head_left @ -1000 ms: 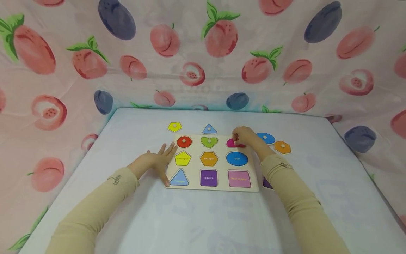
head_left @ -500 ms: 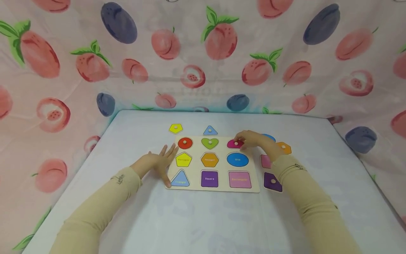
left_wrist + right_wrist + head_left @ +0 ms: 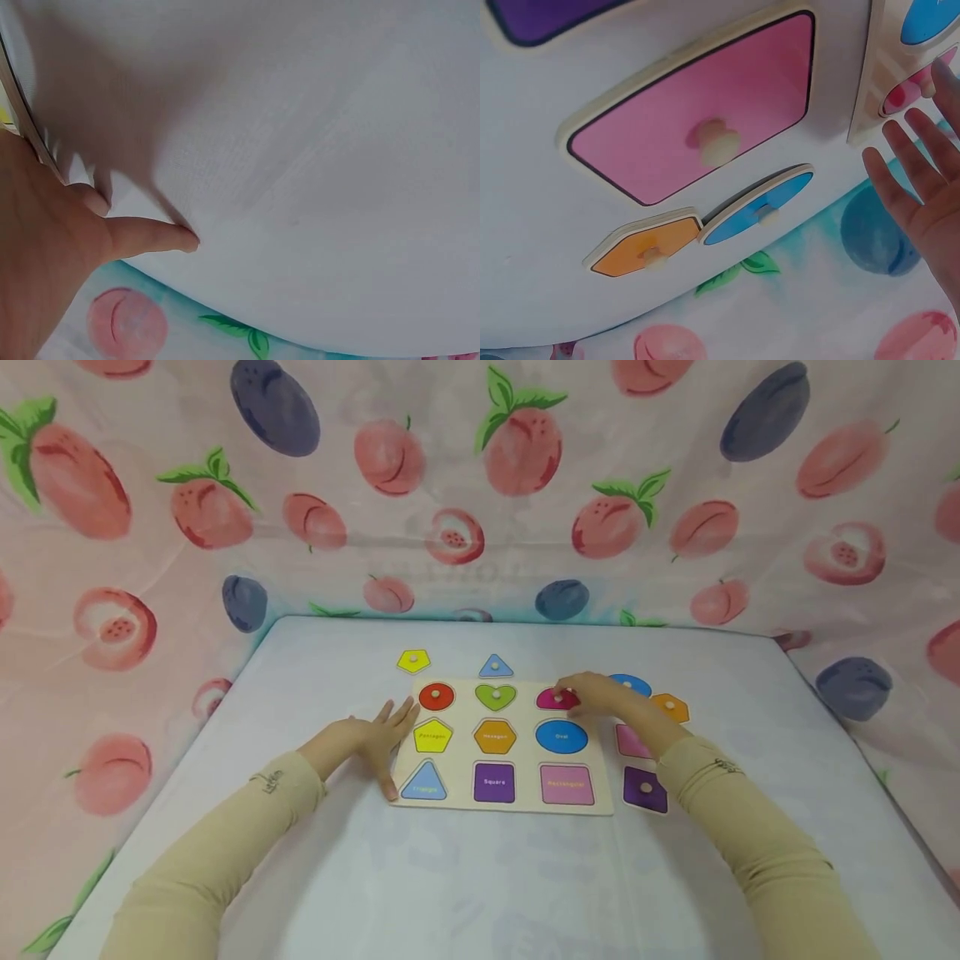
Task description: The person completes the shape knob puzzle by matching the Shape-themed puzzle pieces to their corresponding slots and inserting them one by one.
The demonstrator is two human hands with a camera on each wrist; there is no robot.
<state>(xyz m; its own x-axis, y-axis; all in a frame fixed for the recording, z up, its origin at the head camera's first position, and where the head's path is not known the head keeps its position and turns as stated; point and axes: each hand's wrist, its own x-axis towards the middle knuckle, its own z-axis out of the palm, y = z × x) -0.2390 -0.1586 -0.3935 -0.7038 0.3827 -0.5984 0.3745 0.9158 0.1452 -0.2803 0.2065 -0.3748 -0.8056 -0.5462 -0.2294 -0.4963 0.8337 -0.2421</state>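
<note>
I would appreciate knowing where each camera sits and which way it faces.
Head: worn on the head, facing forward and down at the shape puzzle board; the left hand, right hand and beige sleeves show.
Left wrist: worn there, facing mostly the white tabletop, fruit-print cloth at the bottom; the left hand shows at the left.
Right wrist: worn there, facing a loose pink rectangle, orange hexagon and blue oval; the right hand shows at the right edge.
The head and right wrist views share those three pieces.
</note>
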